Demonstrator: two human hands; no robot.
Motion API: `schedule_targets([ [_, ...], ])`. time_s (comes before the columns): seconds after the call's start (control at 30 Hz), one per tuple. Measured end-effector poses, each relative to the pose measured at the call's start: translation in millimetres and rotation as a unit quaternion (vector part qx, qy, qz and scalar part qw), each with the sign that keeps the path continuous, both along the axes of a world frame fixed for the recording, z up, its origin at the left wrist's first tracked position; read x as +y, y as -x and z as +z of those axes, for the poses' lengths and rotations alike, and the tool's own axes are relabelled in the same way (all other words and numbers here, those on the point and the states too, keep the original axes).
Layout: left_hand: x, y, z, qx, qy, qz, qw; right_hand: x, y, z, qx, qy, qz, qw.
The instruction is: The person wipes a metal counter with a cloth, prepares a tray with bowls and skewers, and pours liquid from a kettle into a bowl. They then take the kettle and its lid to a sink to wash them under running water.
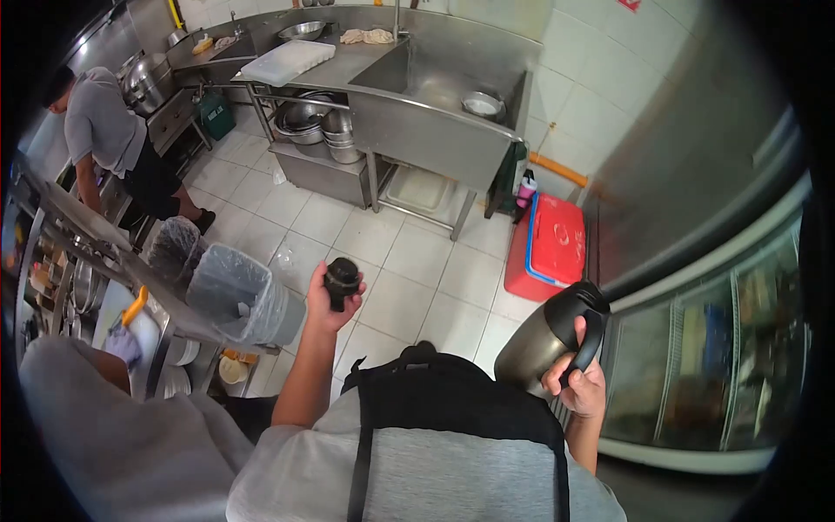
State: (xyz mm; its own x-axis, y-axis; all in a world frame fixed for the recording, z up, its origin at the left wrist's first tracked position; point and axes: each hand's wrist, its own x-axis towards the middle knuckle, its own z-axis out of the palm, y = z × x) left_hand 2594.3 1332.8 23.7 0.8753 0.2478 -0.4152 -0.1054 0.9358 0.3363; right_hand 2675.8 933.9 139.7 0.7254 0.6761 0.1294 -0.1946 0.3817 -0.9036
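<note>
Steel jug (pixel 537 344) in right hand (pixel 580 385), black lid (pixel 341 280) in left hand (pixel 323 311).

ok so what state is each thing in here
jug: lid off, tilted, held by its handle in right hand
lid: off the jug, gripped in left hand
bins: open, lined with bags
red cooler: shut
</note>
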Motion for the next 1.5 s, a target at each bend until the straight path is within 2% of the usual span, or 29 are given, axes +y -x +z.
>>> schedule_targets([
  [0.17, 66.1, -16.3, -10.8, 0.034, -0.006, 0.122, 0.992, 82.8, -142.3, 22.0, -0.024, 0.028, 0.007, 0.999],
  [0.23, 91.7, -12.5, -13.8, 0.030, -0.026, 0.178, 0.983, 125.8, -190.4, 34.5, -0.037, 0.034, -0.020, 0.999],
  [0.4, 160.2, -15.6, -41.5, 0.083, 0.029, 0.300, 0.950, 226.3, -295.9, 69.9, -0.090, 0.103, -0.087, 0.987],
  [0.5, 217.5, -49.7, -49.2, 0.082, 0.021, 0.311, 0.947, 288.9, -347.3, 97.0, -0.107, 0.164, -0.114, 0.974],
  [0.57, 252.9, -88.5, -44.6, 0.080, 0.027, 0.314, 0.946, 328.5, -385.9, 112.3, -0.059, 0.190, -0.107, 0.974],
  [0.7, 324.3, -182.3, -23.5, 0.048, -0.001, 0.257, 0.965, 399.2, -466.3, 119.2, -0.043, 0.278, -0.063, 0.958],
  [0.77, 353.0, -232.4, -6.1, 0.039, -0.005, 0.236, 0.971, 433.4, -508.4, 108.1, -0.032, 0.330, -0.035, 0.943],
  [0.87, 386.4, -291.8, 16.8, 0.016, -0.040, 0.228, 0.973, 480.9, -584.2, 56.6, -0.051, 0.398, -0.003, 0.916],
  [0.93, 408.9, -314.1, 19.6, 0.003, -0.054, 0.237, 0.970, 513.2, -630.7, 23.4, -0.074, 0.503, 0.049, 0.860],
  [1.0, 425.7, -324.1, 17.6, 0.002, -0.056, 0.264, 0.963, 543.3, -658.6, -4.9, -0.101, 0.553, 0.073, 0.824],
  [1.17, 449.0, -304.7, -3.7, 0.037, -0.031, 0.338, 0.940, 608.2, -733.2, -86.2, -0.042, 0.558, 0.087, 0.824],
  [1.27, 456.5, -287.8, -15.1, 0.051, -0.026, 0.387, 0.921, 650.0, -757.6, -117.3, -0.068, 0.673, 0.122, 0.727],
  [1.33, 461.5, -288.6, -9.0, 0.080, 0.000, 0.427, 0.901, 687.7, -776.7, -135.6, -0.151, 0.717, 0.212, 0.646],
  [1.4, 472.0, -296.8, -2.1, 0.087, -0.045, 0.410, 0.907, 708.6, -780.1, -149.5, -0.202, 0.752, 0.276, 0.563],
  [1.43, 480.4, -304.2, 2.4, 0.092, -0.062, 0.401, 0.910, 715.2, -780.6, -156.2, -0.160, 0.756, 0.266, 0.576],
  [1.5, 503.3, -324.5, 13.1, 0.099, -0.094, 0.379, 0.915, 732.8, -776.1, -152.0, -0.174, 0.778, 0.304, 0.522],
])
